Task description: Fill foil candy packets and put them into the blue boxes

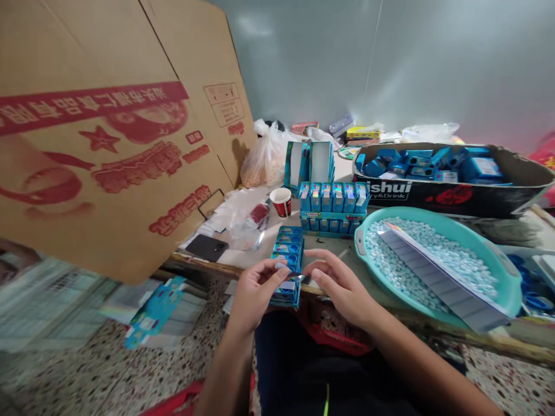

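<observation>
In front of me my left hand (pixel 258 292) pinches a small, shiny flat strip (pixel 296 274) between thumb and fingers. The fingertips of my right hand (pixel 340 286) meet the strip's other end, with the thumb and fingers curved toward each other. What the strip is, I cannot make out. Just beneath and behind my hands, a row of small blue printed boxes (pixel 289 240) stands at the table's front edge, partly covered by my fingers. Beyond it, blue display trays of upright small boxes (pixel 333 199) are stacked.
To the right sits a turquoise basin (pixel 433 216) of pale blue pieces, with a long folded card (pixel 446 277) lying across it. A black carton (pixel 437 196) holds blue boxes. On the left are a large cardboard box (pixel 195 121), a phone (pixel 207 247) and a paper cup (pixel 281 203).
</observation>
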{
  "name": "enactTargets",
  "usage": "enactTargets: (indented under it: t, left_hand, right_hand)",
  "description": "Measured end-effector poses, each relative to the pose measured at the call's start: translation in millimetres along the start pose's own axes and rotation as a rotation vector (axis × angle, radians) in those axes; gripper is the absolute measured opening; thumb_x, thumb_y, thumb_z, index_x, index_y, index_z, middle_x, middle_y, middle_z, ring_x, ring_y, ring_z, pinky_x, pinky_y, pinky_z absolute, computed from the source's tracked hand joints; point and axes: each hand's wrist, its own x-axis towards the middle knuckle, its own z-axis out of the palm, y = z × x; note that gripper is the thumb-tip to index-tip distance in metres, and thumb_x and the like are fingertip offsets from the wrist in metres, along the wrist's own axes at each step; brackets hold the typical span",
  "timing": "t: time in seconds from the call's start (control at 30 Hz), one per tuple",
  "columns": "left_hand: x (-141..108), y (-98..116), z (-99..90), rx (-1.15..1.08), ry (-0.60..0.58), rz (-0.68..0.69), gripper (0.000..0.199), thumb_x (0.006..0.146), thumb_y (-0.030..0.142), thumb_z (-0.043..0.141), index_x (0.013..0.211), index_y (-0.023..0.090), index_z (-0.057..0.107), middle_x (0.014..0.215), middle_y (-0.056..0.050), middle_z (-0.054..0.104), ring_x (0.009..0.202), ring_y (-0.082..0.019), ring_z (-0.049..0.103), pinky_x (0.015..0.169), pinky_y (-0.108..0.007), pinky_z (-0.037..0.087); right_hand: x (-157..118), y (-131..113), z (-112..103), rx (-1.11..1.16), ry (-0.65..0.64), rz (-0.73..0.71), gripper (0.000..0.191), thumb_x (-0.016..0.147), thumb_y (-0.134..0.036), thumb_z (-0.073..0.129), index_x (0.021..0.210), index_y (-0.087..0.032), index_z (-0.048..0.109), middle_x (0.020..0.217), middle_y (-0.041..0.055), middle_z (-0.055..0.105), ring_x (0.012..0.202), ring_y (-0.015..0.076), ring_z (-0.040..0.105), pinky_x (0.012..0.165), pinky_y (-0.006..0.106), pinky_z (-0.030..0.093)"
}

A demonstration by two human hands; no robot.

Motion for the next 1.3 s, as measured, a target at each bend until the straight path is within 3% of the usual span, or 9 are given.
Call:
enactTargets:
  t: [0.1, 0.27, 0.37, 0.53, 0.73, 0.87, 0.97, 1.1, 1.3]
  left_hand:
    - [4, -3, 0.0, 0.031, 0.082, 0.040, 0.039, 0.063, 0.047, 0.089, 0.083, 0.016, 0.077, 0.078, -0.006, 0.077, 0.072, -0.019, 0.071, 0.068, -0.026, 0.057]
    - [11, -9, 0.1, 0.069, 0.086, 0.044, 0.039, 0.067, 0.049, 0.087, 0.086, 0.016, 0.080, 0.077, -0.006, 0.077, 0.070, -0.019, 0.071, 0.069, -0.027, 0.058]
    - [14, -12, -2.3, 0.107, 0.082, 0.058, 0.039, 0.070, 0.051, 0.084, 0.090, 0.016, 0.081, 0.078, -0.005, 0.076, 0.067, -0.017, 0.069, 0.067, -0.026, 0.057]
    - [14, -7, -6.5, 0.064, 0.107, 0.056, 0.043, 0.069, 0.054, 0.085, 0.091, 0.017, 0.081, 0.074, -0.004, 0.075, 0.067, -0.016, 0.068, 0.062, -0.023, 0.054]
    - [6, -5, -5.6, 0.024, -0.068, -0.067, 0.043, 0.070, 0.050, 0.084, 0.099, 0.018, 0.080, 0.088, -0.008, 0.078, 0.076, -0.022, 0.072, 0.072, -0.030, 0.058]
    - [1, -13, -4.6, 0.052, -0.140, -0.065, 0.050, 0.079, 0.064, 0.070, 0.098, 0.019, 0.080, 0.094, -0.010, 0.078, 0.087, -0.026, 0.072, 0.084, -0.037, 0.057]
    - [-4, -14, -3.8, 0.160, -0.177, -0.041, 0.061, 0.084, 0.074, 0.056, 0.100, 0.021, 0.081, 0.095, -0.011, 0.077, 0.092, -0.030, 0.071, 0.089, -0.042, 0.056]
    - [-18, -6, 0.5, 0.271, -0.248, 0.032, 0.061, 0.093, 0.071, 0.044, 0.108, 0.024, 0.080, 0.092, -0.009, 0.077, 0.093, -0.028, 0.071, 0.092, -0.042, 0.055]
    - [-38, 4, 7.3, 0.321, -0.269, 0.154, 0.062, 0.100, 0.062, 0.034, 0.116, 0.021, 0.077, 0.097, -0.010, 0.077, 0.088, -0.024, 0.069, 0.087, -0.037, 0.052]
  right_hand:
    - [11, 7, 5, -0.074, 0.013, -0.013, 0.040, 0.095, -0.039, 0.060, 0.131, -0.022, 0.056, 0.096, 0.0037, 0.072, 0.091, 0.0192, 0.068, 0.083, 0.033, 0.056]
    - [23, 12, 5, -0.266, 0.049, 0.054, 0.031, 0.093, -0.039, 0.062, 0.115, -0.019, 0.071, 0.098, 0.0067, 0.076, 0.090, 0.0220, 0.069, 0.079, 0.034, 0.055]
    - [24, 9, -4, -0.310, 0.046, 0.107, 0.031, 0.097, -0.040, 0.055, 0.113, -0.020, 0.073, 0.110, 0.0081, 0.076, 0.100, 0.0246, 0.070, 0.087, 0.037, 0.054]
    - [25, 8, -25, -0.512, 0.162, 0.088, 0.037, 0.102, -0.042, 0.045, 0.117, -0.020, 0.071, 0.112, 0.0098, 0.076, 0.106, 0.0282, 0.069, 0.094, 0.044, 0.051]
    - [20, -7, -21, -0.302, 0.115, -0.054, 0.034, 0.102, -0.042, 0.048, 0.118, -0.020, 0.069, 0.115, 0.0090, 0.074, 0.110, 0.0233, 0.067, 0.099, 0.041, 0.051]
    - [16, -24, -13, -0.455, -0.030, -0.246, 0.025, 0.096, -0.035, 0.062, 0.116, -0.022, 0.070, 0.109, 0.0070, 0.071, 0.100, 0.0206, 0.067, 0.090, 0.036, 0.054]
    - [14, -28, -9, -0.620, -0.050, -0.309, 0.015, 0.095, -0.028, 0.063, 0.103, -0.022, 0.074, 0.097, 0.0058, 0.070, 0.088, 0.0196, 0.066, 0.081, 0.034, 0.055]
    - [4, -19, -4, -0.698, 0.005, -0.288, 0.015, 0.096, -0.026, 0.060, 0.095, -0.022, 0.075, 0.092, 0.0055, 0.070, 0.082, 0.0198, 0.068, 0.076, 0.032, 0.055]
    - [-8, 8, -2, -0.746, 0.094, -0.284, 0.027, 0.097, -0.044, 0.058, 0.094, -0.025, 0.076, 0.094, 0.0065, 0.076, 0.084, 0.0246, 0.073, 0.076, 0.035, 0.056]
